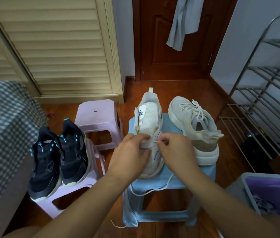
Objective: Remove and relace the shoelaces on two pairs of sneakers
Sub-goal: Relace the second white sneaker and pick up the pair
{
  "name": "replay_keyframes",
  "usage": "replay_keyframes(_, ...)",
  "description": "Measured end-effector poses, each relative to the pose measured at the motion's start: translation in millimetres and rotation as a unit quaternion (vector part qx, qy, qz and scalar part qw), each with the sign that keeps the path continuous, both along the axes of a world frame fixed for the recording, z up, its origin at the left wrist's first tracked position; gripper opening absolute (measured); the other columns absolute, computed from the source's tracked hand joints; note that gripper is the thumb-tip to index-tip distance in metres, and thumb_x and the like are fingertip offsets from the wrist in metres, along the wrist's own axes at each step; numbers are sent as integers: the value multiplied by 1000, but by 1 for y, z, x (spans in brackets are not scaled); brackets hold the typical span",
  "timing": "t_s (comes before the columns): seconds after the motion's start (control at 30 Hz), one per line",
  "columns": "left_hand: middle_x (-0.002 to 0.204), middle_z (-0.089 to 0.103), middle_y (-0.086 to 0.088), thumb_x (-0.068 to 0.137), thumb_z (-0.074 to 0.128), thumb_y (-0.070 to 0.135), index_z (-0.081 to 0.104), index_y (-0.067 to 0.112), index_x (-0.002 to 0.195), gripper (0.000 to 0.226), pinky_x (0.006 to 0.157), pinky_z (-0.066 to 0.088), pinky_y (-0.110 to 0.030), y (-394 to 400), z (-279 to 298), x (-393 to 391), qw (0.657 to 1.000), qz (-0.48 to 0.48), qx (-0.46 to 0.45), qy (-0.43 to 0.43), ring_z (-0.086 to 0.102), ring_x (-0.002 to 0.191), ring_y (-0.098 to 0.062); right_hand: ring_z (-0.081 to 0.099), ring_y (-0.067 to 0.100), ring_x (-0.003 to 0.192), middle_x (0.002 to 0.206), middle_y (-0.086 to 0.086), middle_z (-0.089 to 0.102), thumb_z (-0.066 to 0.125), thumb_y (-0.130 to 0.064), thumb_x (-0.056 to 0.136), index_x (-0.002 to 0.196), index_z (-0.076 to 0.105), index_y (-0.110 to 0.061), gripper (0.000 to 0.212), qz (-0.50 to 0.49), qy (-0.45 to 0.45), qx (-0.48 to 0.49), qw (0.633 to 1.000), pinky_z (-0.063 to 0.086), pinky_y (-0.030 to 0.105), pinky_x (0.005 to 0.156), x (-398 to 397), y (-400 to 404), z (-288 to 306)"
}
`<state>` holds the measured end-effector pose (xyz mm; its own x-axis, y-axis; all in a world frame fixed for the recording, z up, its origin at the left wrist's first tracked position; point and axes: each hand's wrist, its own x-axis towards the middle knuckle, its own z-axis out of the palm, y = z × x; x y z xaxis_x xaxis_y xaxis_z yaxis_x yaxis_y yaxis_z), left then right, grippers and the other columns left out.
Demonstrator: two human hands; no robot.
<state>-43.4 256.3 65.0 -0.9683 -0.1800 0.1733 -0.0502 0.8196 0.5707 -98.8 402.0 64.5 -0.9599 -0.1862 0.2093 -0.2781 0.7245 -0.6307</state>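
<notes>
I see the white mesh sneaker [150, 127] lying on the pale blue plastic stool [170, 179], its long axis running straight away from me, heel tab far, toe under my wrists. My left hand [132, 155] grips the sneaker's left eyelet flap, fingers curled over it. My right hand [173, 152] pinches the tip of the white shoelace [154, 189] just to the right of the eyelets, so the tip must travel leftward into the hole. The lace's slack trails down off the stool front toward me.
</notes>
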Motion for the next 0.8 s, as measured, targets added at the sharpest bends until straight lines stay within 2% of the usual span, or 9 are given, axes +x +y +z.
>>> replay_keyframes(0.1, 117, 53, 13, 95, 66, 34, 57, 39, 134, 40, 68, 30, -7, -1, -1, -1, 1000, -3, 9, -11, 55, 102, -6, 62, 14, 79, 80, -7, 69, 65, -23, 94, 86, 74, -23, 12, 3, -10, 3, 1000, 49, 31, 73, 1, -2, -2)
replay_keyframes(0.23, 108, 58, 12, 100, 57, 31, 65, 38, 127, 29, 74, 35, -7, -2, 1, -5, 1000, -6, 14, 5, 54, 97, -6, 61, 15, 82, 85, -6, 69, 63, -25, 95, 89, 73, -22, 12, -22, -42, -2, 999, 48, 30, 74, 2, -3, -3)
replay_keyframes(0.33, 112, 63, 7, 103, 51, 31, 70, 38, 123, 29, 80, 48, -28, -1, 8, -9, 997, -14, -67, 22, 63, 101, -20, 63, 19, 82, 84, -1, 70, 58, -28, 97, 87, 69, -17, 19, -51, -85, -19, 995, 51, 33, 74, 8, -11, -5)
replay_keyframes(0.43, 118, 63, 6, 103, 46, 34, 64, 39, 130, 32, 75, 50, -33, 8, 15, -13, 987, 2, -162, 0, 67, 100, -24, 63, 18, 79, 80, -1, 68, 56, -27, 98, 83, 65, -20, 19, -61, -118, -61, 989, 53, 36, 74, 9, -19, -10)
replay_keyframes(0.5, 122, 68, 3, 102, 47, 31, 63, 39, 133, 36, 85, 53, -35, 11, 14, -19, 992, -11, -121, -37, 66, 106, -23, 64, 19, 80, 82, 0, 68, 58, -23, 98, 83, 65, -21, 17, -67, -156, -124, 978, 53, 37, 75, 5, -18, -12)
replay_keyframes(0.57, 124, 71, 7, 100, 50, 22, 68, 35, 129, 37, 96, 51, -28, 4, 17, -26, 996, -24, 15, -90, 65, 113, -15, 62, 16, 76, 80, 0, 68, 59, -18, 98, 83, 66, -18, 16, -73, -187, -191, 961, 51, 33, 70, 6, -16, -12)
replay_keyframes(0.63, 120, 70, 14, 99, 55, 16, 74, 31, 122, 33, 97, 43, -18, -4, 22, -32, 985, -36, 110, -131, 61, 114, -5, 56, 12, 67, 73, -1, 63, 60, -14, 98, 81, 66, -14, 18, -85, -204, -244, 944, 44, 26, 61, 10, -16, -13)
replay_keyframes(0.73, 116, 72, 16, 100, 59, 19, 77, 31, 113, 26, 93, 40, -15, -7, 25, -40, 982, -44, 123, -133, 61, 112, -2, 55, 15, 68, 71, 1, 61, 59, -16, 99, 81, 65, -14, 20, -115, -233, -296, 919, 46, 30, 65, 11, -19, -16)
replay_keyframes(0.8, 118, 73, 14, 101, 58, 21, 77, 31, 113, 25, 93, 41, -15, -3, 23, -43, 986, -40, 109, -122, 62, 112, -3, 60, 20, 76, 77, 0, 64, 59, -20, 99, 83, 64, -16, 17, -137, -218, -280, 925, 49, 36, 73, 10, -24, -18)
